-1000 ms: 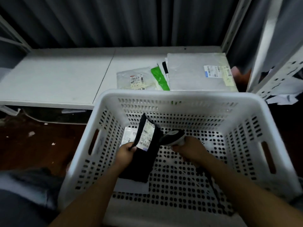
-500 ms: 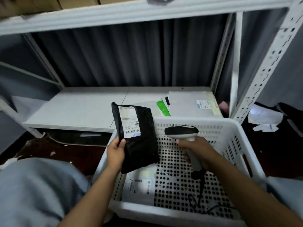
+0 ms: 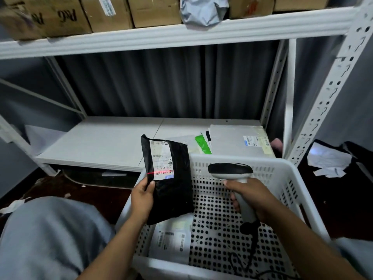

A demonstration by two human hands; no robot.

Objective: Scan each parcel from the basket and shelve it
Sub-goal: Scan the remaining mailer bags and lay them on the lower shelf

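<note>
Through the head camera we see our left hand (image 3: 142,196) gripping a black parcel (image 3: 177,199) by its lower left edge, with the thumb on the front and the fingers behind. The parcel stands upright above the basket's left end, its white label (image 3: 161,158) facing us. A red line (image 3: 159,173) crosses the barcode at the foot of the label, just above the thumb.

Our right hand (image 3: 250,196) is to the right of the parcel and apart from it. It is wrapped round the handle of a scanner (image 3: 230,169), whose dark head points left toward the label. A cable (image 3: 252,249) drops from under this hand into the basket.

Below both hands sits the white perforated basket (image 3: 292,172). A pale parcel (image 3: 171,241) lies flat on its floor beneath the black one, label up.

Beyond the hands runs a low white shelf (image 3: 101,142). On it, past the right hand, lies a flat grey parcel (image 3: 232,138) with a green packet (image 3: 202,145) at its left edge. High above the hands, an upper shelf (image 3: 181,35) carries cardboard boxes (image 3: 109,13) and a grey bag (image 3: 201,11).

Left of the left forearm we see a grey trouser knee (image 3: 46,235). Right of the right hand, past a white post (image 3: 333,98), papers (image 3: 329,160) lie on the dark floor.
</note>
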